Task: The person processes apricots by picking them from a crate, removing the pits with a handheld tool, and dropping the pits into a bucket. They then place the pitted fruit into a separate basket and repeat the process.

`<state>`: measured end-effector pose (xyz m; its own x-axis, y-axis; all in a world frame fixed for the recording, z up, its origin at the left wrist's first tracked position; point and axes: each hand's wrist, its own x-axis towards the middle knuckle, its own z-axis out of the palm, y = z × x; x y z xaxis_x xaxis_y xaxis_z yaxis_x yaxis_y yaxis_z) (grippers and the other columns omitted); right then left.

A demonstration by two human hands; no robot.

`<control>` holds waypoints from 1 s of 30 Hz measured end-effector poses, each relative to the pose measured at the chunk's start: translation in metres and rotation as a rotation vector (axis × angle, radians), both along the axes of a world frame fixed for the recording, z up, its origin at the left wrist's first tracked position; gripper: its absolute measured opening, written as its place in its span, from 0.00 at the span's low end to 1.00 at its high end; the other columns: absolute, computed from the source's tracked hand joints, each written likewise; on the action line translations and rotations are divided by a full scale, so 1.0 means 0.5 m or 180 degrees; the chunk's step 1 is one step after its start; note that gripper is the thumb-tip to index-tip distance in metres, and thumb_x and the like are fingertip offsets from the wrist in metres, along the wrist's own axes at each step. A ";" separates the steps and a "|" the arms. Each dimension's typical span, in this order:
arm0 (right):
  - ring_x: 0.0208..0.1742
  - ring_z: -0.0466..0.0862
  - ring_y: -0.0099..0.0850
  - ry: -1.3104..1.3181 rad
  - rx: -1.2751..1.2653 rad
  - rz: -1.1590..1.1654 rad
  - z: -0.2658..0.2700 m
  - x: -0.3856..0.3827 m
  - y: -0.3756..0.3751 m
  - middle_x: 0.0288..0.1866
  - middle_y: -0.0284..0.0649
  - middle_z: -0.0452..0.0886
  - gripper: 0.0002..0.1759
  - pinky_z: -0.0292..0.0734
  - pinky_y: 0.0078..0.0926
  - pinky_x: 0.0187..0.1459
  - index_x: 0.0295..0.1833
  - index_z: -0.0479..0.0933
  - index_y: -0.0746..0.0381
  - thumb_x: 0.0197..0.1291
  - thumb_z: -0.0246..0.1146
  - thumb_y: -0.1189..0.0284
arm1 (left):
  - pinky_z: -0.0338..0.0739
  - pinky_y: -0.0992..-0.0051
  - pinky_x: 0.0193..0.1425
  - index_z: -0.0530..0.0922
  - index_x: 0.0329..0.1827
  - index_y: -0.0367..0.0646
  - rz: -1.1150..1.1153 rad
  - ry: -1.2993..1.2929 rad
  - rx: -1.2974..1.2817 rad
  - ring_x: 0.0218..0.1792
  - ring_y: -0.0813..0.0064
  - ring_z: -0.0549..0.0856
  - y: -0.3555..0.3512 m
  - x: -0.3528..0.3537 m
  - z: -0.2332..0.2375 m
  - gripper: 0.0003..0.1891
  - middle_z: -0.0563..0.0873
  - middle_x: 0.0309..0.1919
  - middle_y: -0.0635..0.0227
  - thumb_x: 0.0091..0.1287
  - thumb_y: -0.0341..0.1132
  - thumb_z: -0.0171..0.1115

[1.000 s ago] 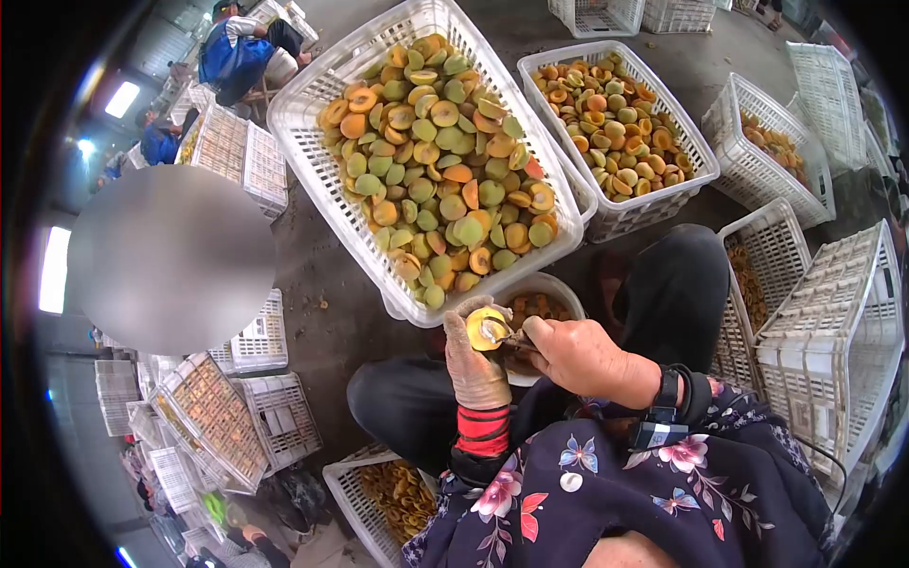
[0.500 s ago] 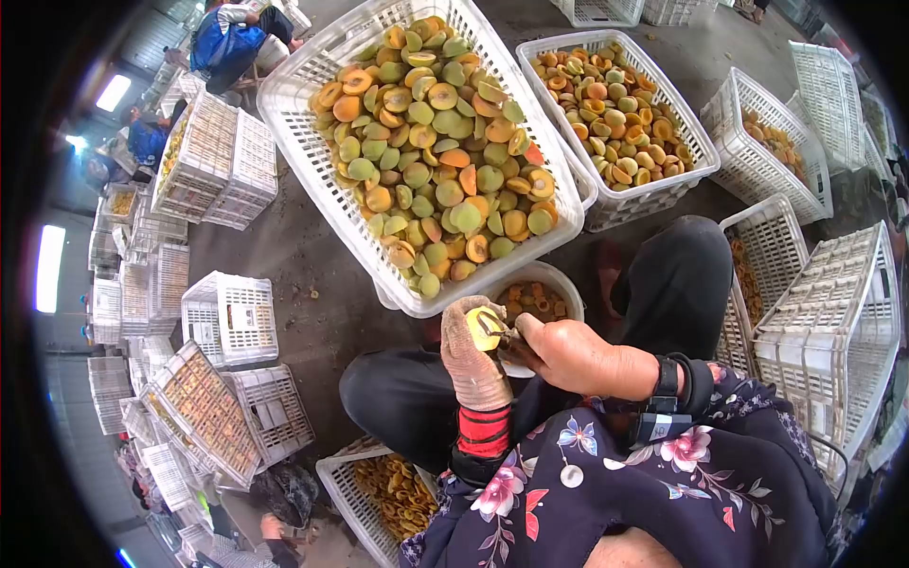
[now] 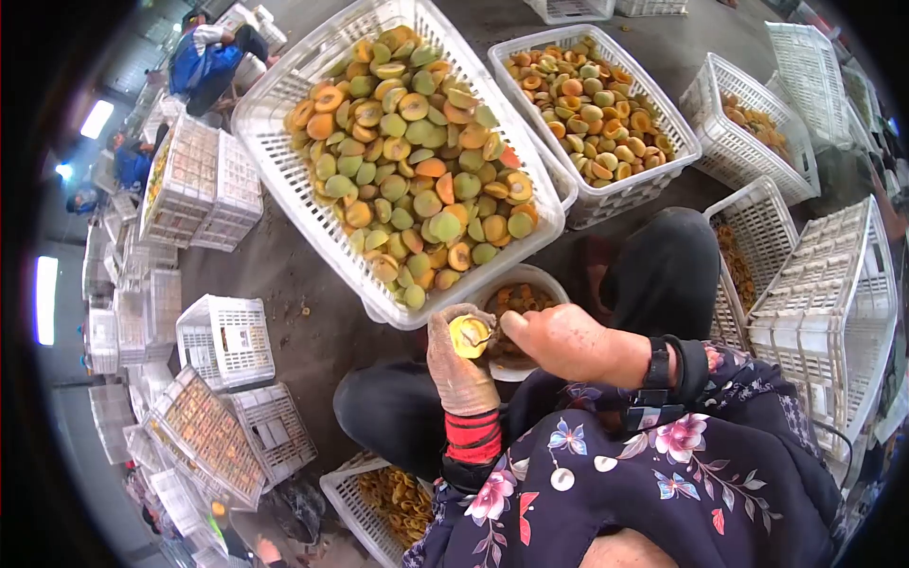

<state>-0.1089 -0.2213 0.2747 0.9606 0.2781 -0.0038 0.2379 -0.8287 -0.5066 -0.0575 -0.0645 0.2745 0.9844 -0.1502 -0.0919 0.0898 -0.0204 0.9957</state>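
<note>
My left hand, in a worn beige glove with a red-and-black cuff, is closed around a yellow peach half, cut face up. My bare right hand is closed on a thin metal pitting knife, its tip at the peach half's right edge. Most of the knife is hidden by my fingers. Just beyond my hands, a white bucket holds brownish-orange pieces. Behind it, a large tilted white crate carries many green and orange peach halves.
A second crate of halved fruit stands to its right. More crates crowd the right side, and stacked crates line the left. A crate of yellow pieces sits by my left leg. People work at upper left.
Both hands have shifted slightly left and down in view. The peach half has turned to show more of its cut face, and less of the knife's looped blade shows now.
</note>
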 end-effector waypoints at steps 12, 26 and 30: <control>0.32 0.83 0.56 0.0283 0.1945 -0.0009 -0.064 -0.005 0.038 0.28 0.55 0.79 0.13 0.77 0.48 0.33 0.46 0.69 0.66 0.65 0.59 0.68 | 0.79 0.69 0.40 0.76 0.48 0.39 -0.0351 -0.0532 0.0139 0.35 0.67 0.82 0.022 -0.001 -0.037 0.12 0.82 0.36 0.63 0.64 0.30 0.63; 0.33 0.85 0.48 -0.0185 0.1351 0.0153 -0.080 0.006 0.061 0.28 0.52 0.81 0.20 0.81 0.42 0.35 0.53 0.72 0.66 0.56 0.62 0.71 | 0.77 0.64 0.44 0.77 0.41 0.38 -0.0188 -0.1903 0.1401 0.37 0.61 0.80 0.018 0.013 -0.020 0.10 0.79 0.33 0.58 0.59 0.33 0.63; 0.20 0.82 0.43 -0.0499 0.0566 0.0413 -0.069 0.013 0.029 0.20 0.43 0.76 0.16 0.76 0.39 0.21 0.49 0.73 0.64 0.55 0.63 0.72 | 0.76 0.58 0.44 0.79 0.42 0.40 -0.0655 -0.2221 0.2180 0.38 0.49 0.83 0.042 0.047 -0.031 0.10 0.83 0.33 0.53 0.61 0.33 0.60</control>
